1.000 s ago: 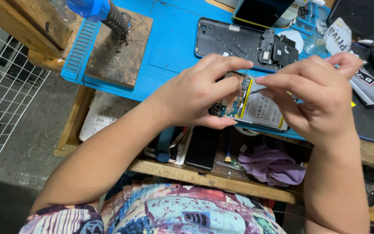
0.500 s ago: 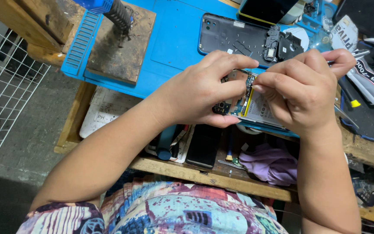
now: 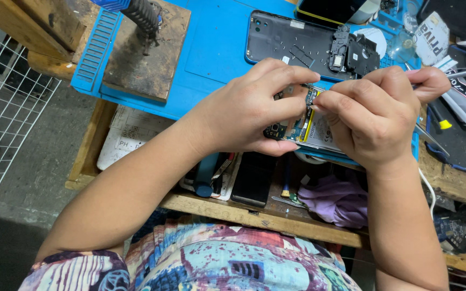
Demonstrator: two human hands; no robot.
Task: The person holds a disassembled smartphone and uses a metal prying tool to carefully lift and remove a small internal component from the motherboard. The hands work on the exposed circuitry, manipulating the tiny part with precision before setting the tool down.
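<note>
Presently both hands meet over an opened phone [image 3: 311, 132] lying at the near edge of the blue mat [image 3: 217, 48] on the worktop [image 3: 459, 180]. The left hand [image 3: 254, 110] is curled over the phone's left part, fingers closed and pressing on it, thumb underneath along the near edge; the green circuit board and yellow-edged battery show between the two hands. The right hand [image 3: 370, 116] is closed in a pinch, holding metal tweezers [image 3: 432, 139] whose tip I cannot see clearly; the tool's shaft runs out to the right below the hand. The forefinger and thumb of this hand touch the phone at the top of the battery.

Beyond the hands, on the mat, lies a dark phone back cover [image 3: 292, 40], inner face up, with a black inner frame piece [image 3: 354, 54] resting on its right end. A worn wooden block [image 3: 146, 54] sits on the mat's left part. To the right lies a tube of adhesive [image 3: 465, 97]. On the shelf under the worktop are a black phone [image 3: 253, 178] and a purple cloth [image 3: 335, 196].
</note>
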